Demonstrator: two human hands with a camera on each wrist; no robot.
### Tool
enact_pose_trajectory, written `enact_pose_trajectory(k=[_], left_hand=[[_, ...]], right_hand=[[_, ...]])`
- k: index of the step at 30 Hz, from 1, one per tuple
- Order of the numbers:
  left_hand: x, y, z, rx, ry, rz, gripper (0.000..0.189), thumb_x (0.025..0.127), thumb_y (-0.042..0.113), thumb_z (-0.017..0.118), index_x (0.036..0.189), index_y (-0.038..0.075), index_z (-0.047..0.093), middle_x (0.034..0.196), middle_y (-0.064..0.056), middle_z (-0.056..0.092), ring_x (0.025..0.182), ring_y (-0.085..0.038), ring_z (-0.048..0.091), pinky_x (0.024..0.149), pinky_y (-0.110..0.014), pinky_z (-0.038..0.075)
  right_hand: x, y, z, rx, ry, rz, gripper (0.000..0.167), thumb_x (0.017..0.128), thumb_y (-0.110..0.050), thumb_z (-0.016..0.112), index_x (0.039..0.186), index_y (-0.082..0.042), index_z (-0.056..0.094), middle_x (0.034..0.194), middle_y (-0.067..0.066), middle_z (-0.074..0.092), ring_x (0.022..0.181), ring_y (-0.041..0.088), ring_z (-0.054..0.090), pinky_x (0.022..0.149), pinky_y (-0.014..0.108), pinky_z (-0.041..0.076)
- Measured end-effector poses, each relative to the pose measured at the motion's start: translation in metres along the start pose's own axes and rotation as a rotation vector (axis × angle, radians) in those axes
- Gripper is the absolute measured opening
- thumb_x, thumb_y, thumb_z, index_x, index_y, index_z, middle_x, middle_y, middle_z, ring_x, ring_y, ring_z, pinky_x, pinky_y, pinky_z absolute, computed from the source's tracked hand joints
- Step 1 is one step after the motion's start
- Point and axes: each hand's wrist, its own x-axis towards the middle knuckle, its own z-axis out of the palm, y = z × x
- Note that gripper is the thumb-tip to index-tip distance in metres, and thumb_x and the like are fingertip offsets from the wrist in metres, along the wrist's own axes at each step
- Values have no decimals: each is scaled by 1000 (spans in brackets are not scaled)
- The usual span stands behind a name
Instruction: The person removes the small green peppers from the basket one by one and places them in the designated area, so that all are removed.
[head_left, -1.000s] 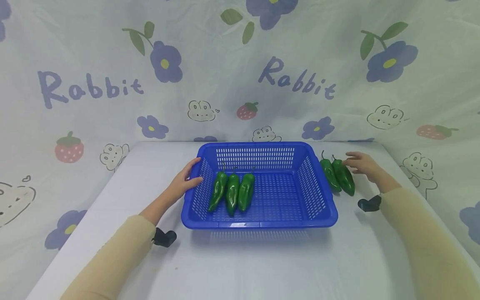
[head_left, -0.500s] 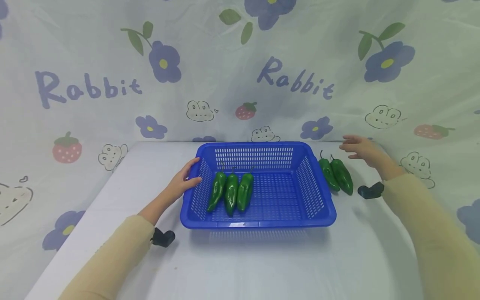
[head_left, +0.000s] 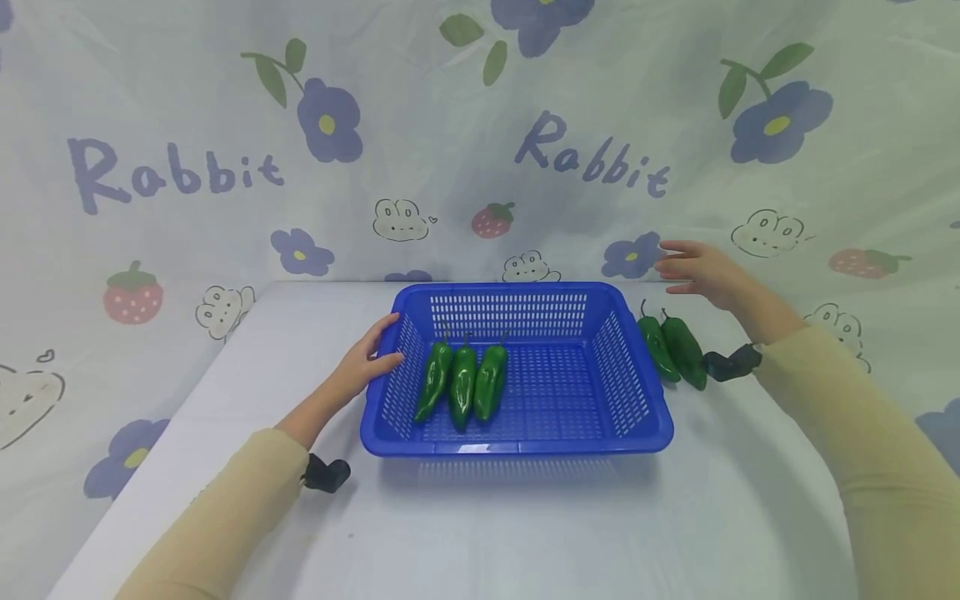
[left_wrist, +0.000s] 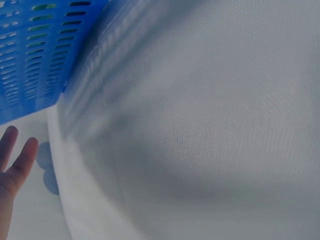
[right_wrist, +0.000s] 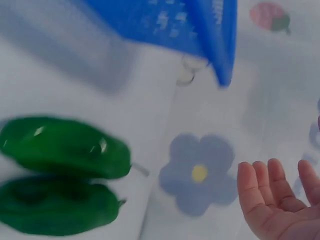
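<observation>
In the head view a blue plastic basket (head_left: pixel 517 448) stands on the white table, with three green peppers (head_left: pixel 462 387) side by side in its left half. My left hand (head_left: pixel 358 364) rests at the basket's left rim, its fingers and thumb extended; the left wrist view shows straight fingers (left_wrist: pixel 24 162) beside the perforated wall (left_wrist: pixel 45 55). My right hand (head_left: pixel 701 271) is raised beyond the basket's back right corner, fingers spread and holding nothing. Below it, two more green peppers (head_left: pixel 682 354) lie outside the basket; the right wrist view shows them close up, blurred (right_wrist: pixel 65 147).
A white cloth (head_left: pixel 465 125) printed with flowers, rabbits and strawberries hangs behind the table (head_left: pixel 480 533). Beige sleeves (head_left: pixel 225 508) cover both forearms. A black wrist device (head_left: pixel 326 473) shows at the left wrist and another black device (head_left: pixel 733 363) at the right.
My right hand has lifted away from the two peppers outside the basket and moved up, then back and left. My left hand, the basket and the peppers stay in place.
</observation>
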Motion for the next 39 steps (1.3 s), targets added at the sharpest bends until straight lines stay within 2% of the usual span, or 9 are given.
enact_pose_trajectory(k=[5, 11, 15, 19, 23, 29, 39], left_hand=[[0, 1, 0, -1, -1, 5, 70, 87, 18, 52, 147, 11, 14, 148, -25, 17, 132, -46, 24, 99, -61, 29], [0, 3, 0, -2, 3, 10, 70, 87, 18, 51, 146, 11, 15, 148, -25, 18, 132, -46, 25, 100, -60, 29], [0, 3, 0, 2, 4, 5, 70, 87, 18, 51, 146, 11, 15, 148, -25, 17, 132, -46, 24, 100, -60, 28], [0, 3, 0, 12, 7, 1, 70, 87, 19, 51, 146, 11, 15, 149, -24, 16, 133, -45, 23, 101, -61, 27], [0, 3, 0, 9, 9, 1, 70, 87, 19, 51, 146, 10, 15, 149, -25, 17, 133, -46, 22, 101, -60, 26], [-1, 3, 0, 2, 5, -7, 70, 87, 20, 51, 146, 11, 15, 148, -25, 16, 133, -45, 21, 101, -60, 27], [-1, 1, 0, -1, 5, -10, 70, 87, 20, 51, 146, 11, 15, 149, -25, 16, 133, -45, 21, 101, -60, 26]], right_hand=[[0, -18, 17, 83, -40, -6, 66, 94, -22, 48, 146, -2, 11, 146, 25, 23, 122, 28, 40, 90, 32, 49], [2, -35, 44, 102, -54, -17, 67, 93, -22, 52, 145, -3, 15, 145, 24, 26, 129, 39, 34, 95, 46, 43], [3, -45, 64, 82, -60, -20, 67, 92, -23, 53, 145, -5, 17, 144, 23, 28, 129, 40, 33, 97, 50, 40], [5, -52, 85, 123, -104, -16, 66, 93, -19, 51, 146, -6, 15, 145, 24, 27, 130, 42, 30, 98, 53, 37], [8, -53, 105, 134, -140, -7, 66, 92, -16, 53, 146, -6, 16, 144, 24, 29, 129, 43, 32, 97, 53, 38], [13, -48, 132, 95, -182, 4, 67, 90, -16, 56, 144, -6, 20, 139, 24, 36, 125, 43, 38, 92, 51, 44], [19, -34, 173, 53, -244, 47, 68, 87, -17, 59, 144, -6, 22, 137, 24, 38, 125, 42, 38, 91, 54, 44]])
